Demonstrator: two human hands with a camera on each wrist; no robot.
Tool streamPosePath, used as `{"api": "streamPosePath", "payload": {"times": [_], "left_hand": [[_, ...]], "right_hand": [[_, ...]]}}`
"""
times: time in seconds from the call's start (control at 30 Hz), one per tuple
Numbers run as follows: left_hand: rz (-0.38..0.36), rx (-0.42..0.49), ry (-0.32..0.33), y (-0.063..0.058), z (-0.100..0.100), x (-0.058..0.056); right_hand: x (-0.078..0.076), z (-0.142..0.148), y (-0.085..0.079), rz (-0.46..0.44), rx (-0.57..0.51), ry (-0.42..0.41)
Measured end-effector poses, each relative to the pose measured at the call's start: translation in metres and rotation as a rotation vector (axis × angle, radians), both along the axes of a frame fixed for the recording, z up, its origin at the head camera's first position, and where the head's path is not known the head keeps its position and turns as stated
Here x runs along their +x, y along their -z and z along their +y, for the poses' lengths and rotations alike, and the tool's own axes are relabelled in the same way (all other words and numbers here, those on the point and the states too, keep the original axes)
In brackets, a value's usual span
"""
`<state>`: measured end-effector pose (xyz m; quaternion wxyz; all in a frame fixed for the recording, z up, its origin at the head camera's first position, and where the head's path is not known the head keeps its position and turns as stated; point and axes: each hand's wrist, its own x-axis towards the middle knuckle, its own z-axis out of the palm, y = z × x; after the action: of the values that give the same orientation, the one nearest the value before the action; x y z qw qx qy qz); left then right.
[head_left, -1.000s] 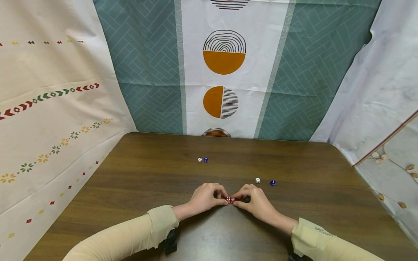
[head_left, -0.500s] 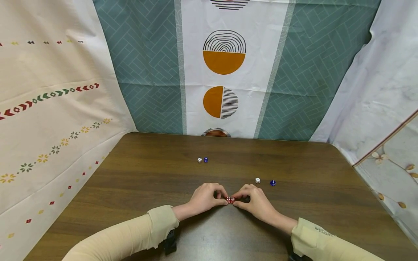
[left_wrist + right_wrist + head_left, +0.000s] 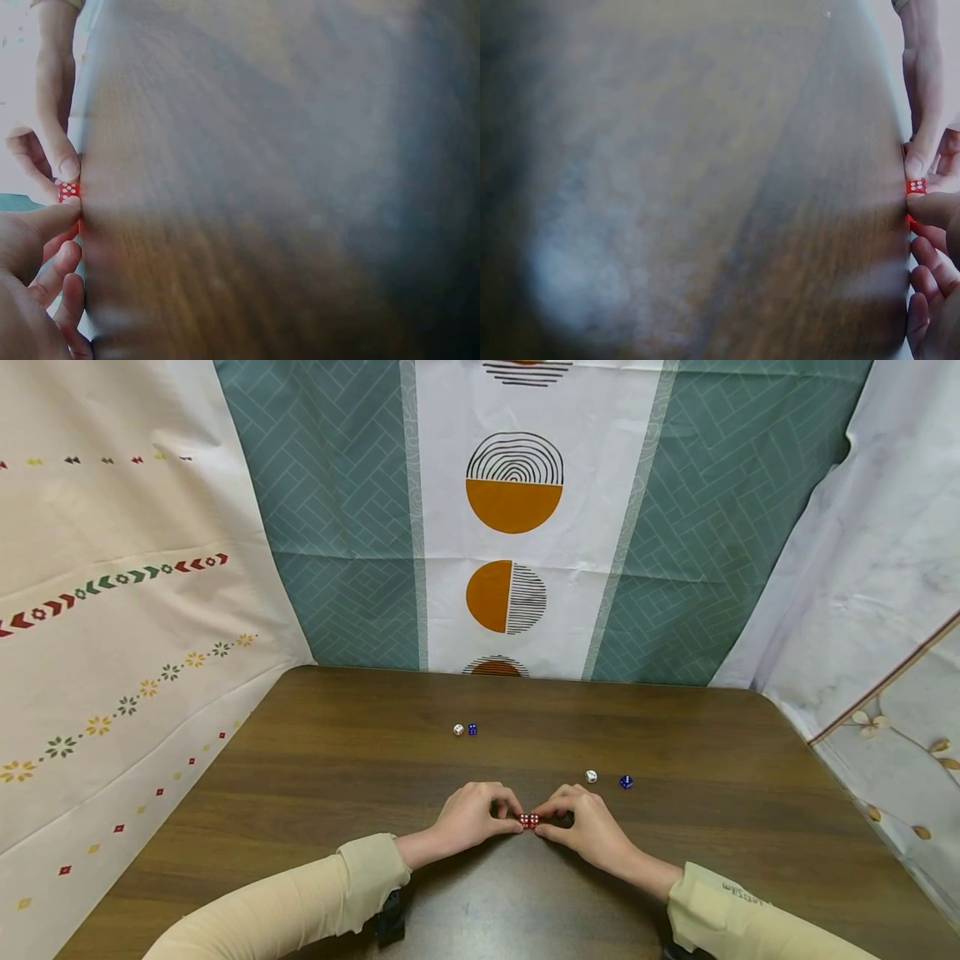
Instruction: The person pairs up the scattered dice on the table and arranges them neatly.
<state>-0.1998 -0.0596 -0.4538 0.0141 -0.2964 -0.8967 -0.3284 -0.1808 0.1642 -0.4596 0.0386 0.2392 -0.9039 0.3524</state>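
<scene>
Two red dice with white pips sit side by side on the brown table, between my fingertips in the head view. My left hand point(image 3: 474, 814) pinches the left red die point(image 3: 524, 820) between thumb and forefinger. From the other side, my right hand point(image 3: 587, 825) pinches the right red die point(image 3: 535, 820) the same way. The dice meet face to face. In the left wrist view the red dice point(image 3: 69, 190) show between the two thumbs; the right wrist view shows a red die point(image 3: 916, 186) there too, partly covered by fingers.
Beyond my right hand lie a white die point(image 3: 592, 777) and a blue die point(image 3: 626, 782), a little apart. Farther back, another white die point(image 3: 458, 729) is close beside a blue die point(image 3: 472, 729). The wooden table point(image 3: 337, 760) ends at a patterned cloth point(image 3: 517, 543).
Both hands keep their pinch on the red dice, which stay in place. Only the head view has tilted very slightly.
</scene>
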Motion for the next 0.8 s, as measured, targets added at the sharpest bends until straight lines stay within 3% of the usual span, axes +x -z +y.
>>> {"api": "streamPosePath", "payload": {"times": [0.8], "left_hand": [[0.016, -0.005, -0.009, 0.0011, 0.0005, -0.0009]], "right_hand": [[-0.0055, 0.0075, -0.008, 0.055, 0.006, -0.048]]}}
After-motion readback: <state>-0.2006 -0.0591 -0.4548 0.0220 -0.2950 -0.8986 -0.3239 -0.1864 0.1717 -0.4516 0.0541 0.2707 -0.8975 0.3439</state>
